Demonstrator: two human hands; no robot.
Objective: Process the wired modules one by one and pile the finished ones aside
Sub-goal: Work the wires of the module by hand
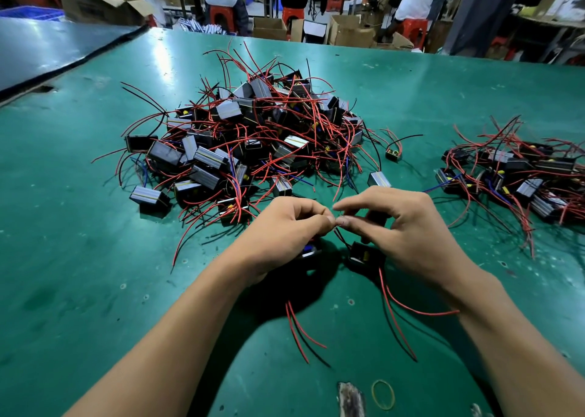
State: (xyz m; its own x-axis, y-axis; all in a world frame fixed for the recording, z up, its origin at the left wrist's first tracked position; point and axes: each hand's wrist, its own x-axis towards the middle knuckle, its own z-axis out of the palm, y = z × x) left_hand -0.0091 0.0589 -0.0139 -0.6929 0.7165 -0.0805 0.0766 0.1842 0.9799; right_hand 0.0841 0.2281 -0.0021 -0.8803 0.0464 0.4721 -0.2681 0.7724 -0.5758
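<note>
Small black box-shaped wired module (pixel 364 256) on green table mat (pixel 95 258), under right hand (pixel 408 226), left hand (pixel 285 230) and right fingertips both pinching its thin wire ends (pixel 337 224), large tangled heap of grey-black modules (pixel 247 138) beyond, smaller heap (pixel 519 176) at right, yellow rubber band (pixel 383 394) nearest.

both hands, left hand (pixel 285 226) and right hand (pixel 402 226), pinch thin wire ends (pixel 338 223) together above two black modules (pixel 364 255) on the green table (pixel 95 258).

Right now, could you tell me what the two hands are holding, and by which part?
Left hand and right hand both pinch thin wire ends where their fingers meet; the module below is not gripped.
</note>
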